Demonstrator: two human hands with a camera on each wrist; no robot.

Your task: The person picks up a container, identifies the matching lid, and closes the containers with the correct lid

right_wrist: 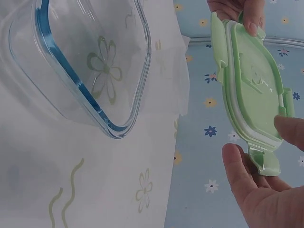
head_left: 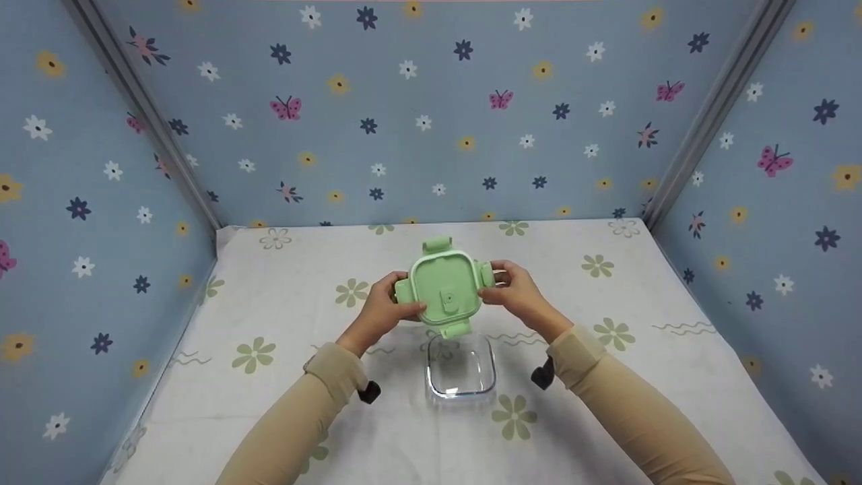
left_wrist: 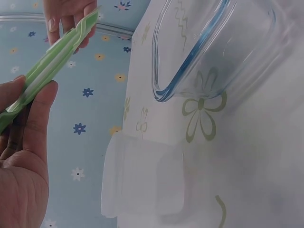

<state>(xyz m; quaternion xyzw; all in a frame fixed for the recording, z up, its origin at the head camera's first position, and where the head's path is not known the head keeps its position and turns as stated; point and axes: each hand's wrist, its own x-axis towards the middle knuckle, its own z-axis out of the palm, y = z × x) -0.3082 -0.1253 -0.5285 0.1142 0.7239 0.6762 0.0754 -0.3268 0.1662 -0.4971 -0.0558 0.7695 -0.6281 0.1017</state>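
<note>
Both hands hold a green snap-lock lid (head_left: 444, 286) up over the table, just beyond a clear glass food container (head_left: 461, 367). My left hand (head_left: 382, 311) pinches the lid's left side, thumb on the near face. On the opposite side, my right hand (head_left: 522, 296) grips the lid at its right locking flap (head_left: 486, 274). The lid's flaps stick outward, and a small vent plug (head_left: 449, 298) shows on its face. In the right wrist view the container (right_wrist: 107, 111) stands upright with its top uncovered, apart from the lid (right_wrist: 259, 80).
A white cloth with green flowers (head_left: 254, 355) covers the table. Blue patterned panels (head_left: 431, 114) enclose the back and both sides, joined by grey corner posts (head_left: 720, 111). Black wrist-camera pieces (head_left: 369, 392) hang under the sleeves.
</note>
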